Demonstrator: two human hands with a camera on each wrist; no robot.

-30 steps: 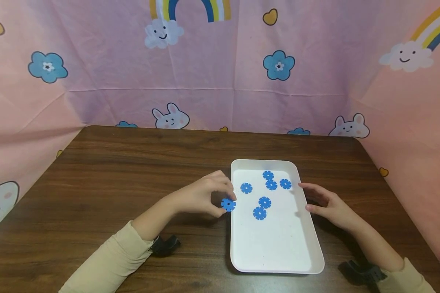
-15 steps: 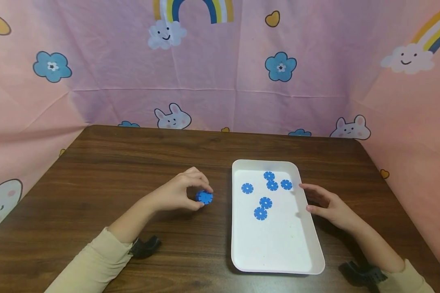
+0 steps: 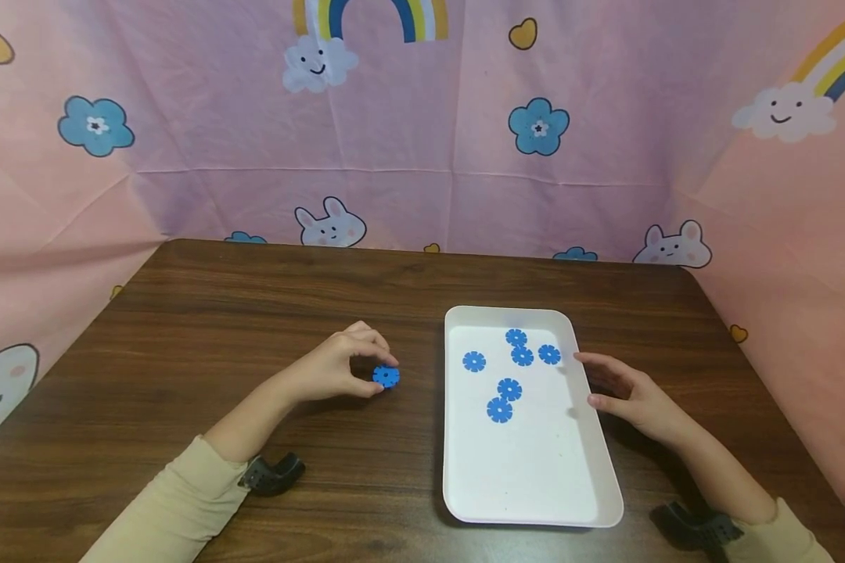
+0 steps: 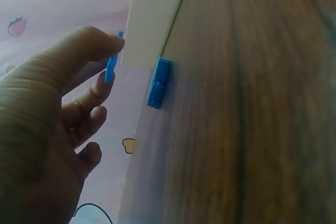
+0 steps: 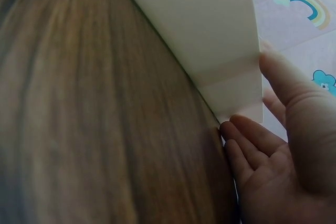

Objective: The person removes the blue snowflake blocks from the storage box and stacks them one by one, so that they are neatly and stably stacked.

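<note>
My left hand [image 3: 334,363] pinches a blue snowflake disc [image 3: 386,376] between thumb and fingertips, left of the white tray [image 3: 521,489]. In the left wrist view this disc [image 4: 111,64] is seen edge-on, raised off the wood. A small blue piece, maybe a stack of discs [image 4: 159,83], lies on the table there; in the head view the held disc and hand hide it. My right hand [image 3: 637,399] is at the tray's right wall, fingers loosely bent. The right wrist view shows its fingertips against the tray's outer side [image 5: 210,40], with the thumb by the rim.
Several blue snowflake discs [image 3: 510,389] lie flat in the upper half of the tray, some touching one another. The dark wooden table [image 3: 253,305] extends to a pink patterned cloth [image 3: 394,133] behind and at both sides. Each wrist carries a black device [image 3: 273,474].
My left hand has moved left from the tray's left rim, carrying the disc out over the table. Over the last half second it shifts only slightly. My right hand and the tray stay put.
</note>
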